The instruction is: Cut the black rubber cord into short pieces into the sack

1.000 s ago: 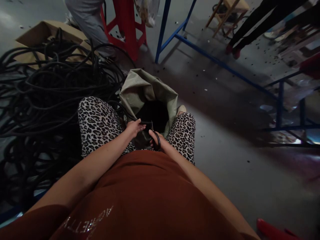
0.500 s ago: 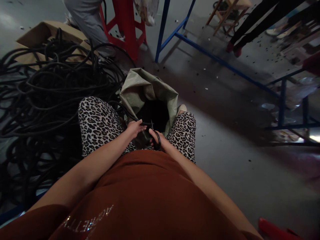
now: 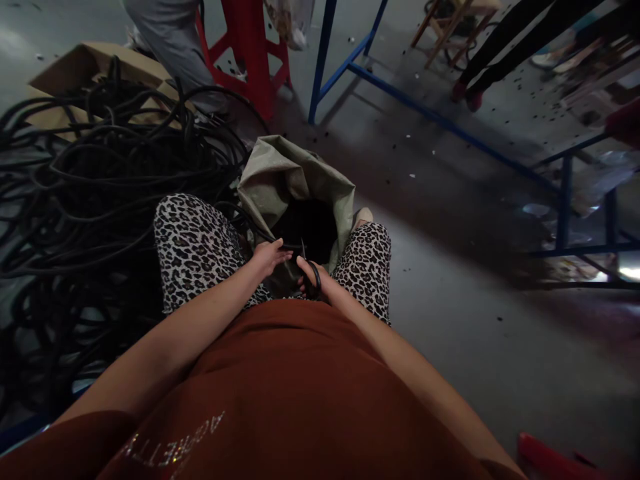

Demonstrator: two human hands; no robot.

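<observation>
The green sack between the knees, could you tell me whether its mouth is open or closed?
Open. The green sack stands with its rim folded back around a dark gaping mouth, above which the left hand and right hand work.

Cable (image 3: 100, 173): black rubber-like sheath, smooth, matt. Sack (image 3: 285, 180): woven plastic fabric, grey-green, creased, slight sheen. Scissors (image 3: 313, 277): black handle loops, apparently plastic, semi-gloss. Trousers (image 3: 195, 247): soft printed cloth. Floor (image 3: 450, 320): smooth grey concrete, dull. Frame (image 3: 425, 117): blue painted metal. Stool (image 3: 250, 47): glossy red plastic.
</observation>
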